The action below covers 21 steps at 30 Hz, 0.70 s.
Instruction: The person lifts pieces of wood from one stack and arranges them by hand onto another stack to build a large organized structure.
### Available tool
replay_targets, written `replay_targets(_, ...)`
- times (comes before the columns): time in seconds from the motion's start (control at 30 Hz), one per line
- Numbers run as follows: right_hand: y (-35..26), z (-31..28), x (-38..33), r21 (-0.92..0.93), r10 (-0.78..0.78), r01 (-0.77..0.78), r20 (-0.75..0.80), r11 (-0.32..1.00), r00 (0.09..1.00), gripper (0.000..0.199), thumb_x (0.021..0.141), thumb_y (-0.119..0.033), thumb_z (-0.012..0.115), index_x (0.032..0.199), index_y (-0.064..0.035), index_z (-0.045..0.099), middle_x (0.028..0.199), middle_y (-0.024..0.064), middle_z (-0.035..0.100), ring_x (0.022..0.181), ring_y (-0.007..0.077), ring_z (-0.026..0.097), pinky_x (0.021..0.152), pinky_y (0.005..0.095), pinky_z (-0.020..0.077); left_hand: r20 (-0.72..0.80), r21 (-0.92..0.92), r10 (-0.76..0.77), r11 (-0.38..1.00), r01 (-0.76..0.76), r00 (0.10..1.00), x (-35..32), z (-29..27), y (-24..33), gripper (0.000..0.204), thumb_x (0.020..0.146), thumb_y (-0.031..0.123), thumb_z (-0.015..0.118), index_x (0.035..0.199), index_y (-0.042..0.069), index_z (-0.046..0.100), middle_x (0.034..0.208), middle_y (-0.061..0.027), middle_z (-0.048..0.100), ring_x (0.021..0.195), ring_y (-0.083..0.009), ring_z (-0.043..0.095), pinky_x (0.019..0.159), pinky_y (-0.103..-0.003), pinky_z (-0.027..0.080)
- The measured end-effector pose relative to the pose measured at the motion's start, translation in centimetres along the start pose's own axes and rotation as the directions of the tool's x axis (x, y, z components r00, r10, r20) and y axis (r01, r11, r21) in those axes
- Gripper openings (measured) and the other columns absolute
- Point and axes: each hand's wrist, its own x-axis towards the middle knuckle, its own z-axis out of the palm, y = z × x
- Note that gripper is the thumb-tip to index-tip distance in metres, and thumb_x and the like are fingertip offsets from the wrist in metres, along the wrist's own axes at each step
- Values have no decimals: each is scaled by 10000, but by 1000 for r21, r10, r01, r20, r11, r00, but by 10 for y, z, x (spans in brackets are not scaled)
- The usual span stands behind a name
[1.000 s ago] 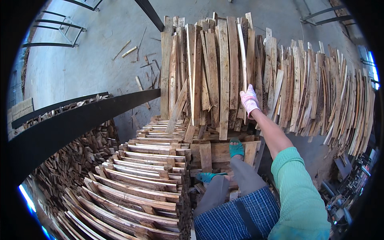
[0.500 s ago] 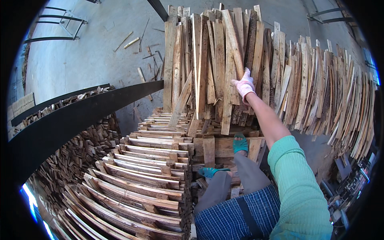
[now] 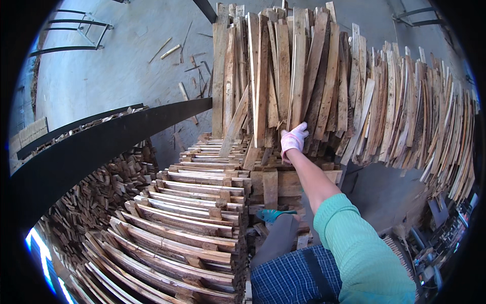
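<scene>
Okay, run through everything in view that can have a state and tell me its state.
Right hand, gloved, at the near end of a plank; grip unclear
Neighbouring planks, side by side, some slanted
Layered boards, stacked with gaps
Short wood pieces, piled unevenly
Loose sticks, scattered
Teal sandal, worn
Green sleeve, ending near the elbow

Grey floor (image 3: 126, 45); black metal frame (image 3: 76, 48) upper left; bright light (image 3: 40, 245) lower-left rim.
</scene>
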Motion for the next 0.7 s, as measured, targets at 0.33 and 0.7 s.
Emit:
replay_targets(0.33,40,-134,-63,164,-297,249,450,955,842,1242,756,-490,830,1567,65,72,1434,299,505,1338,353,506,1112,356,399,-33,-33,-24,999,23,999,-14,-15,-11,581,1017,440,482,1469,75,465,1456,-221,490,1297,-437,469,1131,-546,345)
replay_targets(0.7,111,-296,-263,664,-326,-443,712,603,623,510,869,-105,708,1289,-3,439,923,149,661,723,268,682,627,427,590,-130,-159,-43,987,21,991,-34,-52,-38,549,1013,413,513,1457,90,497,1432,-214,527,1270,-437,509,1116,-544,374)
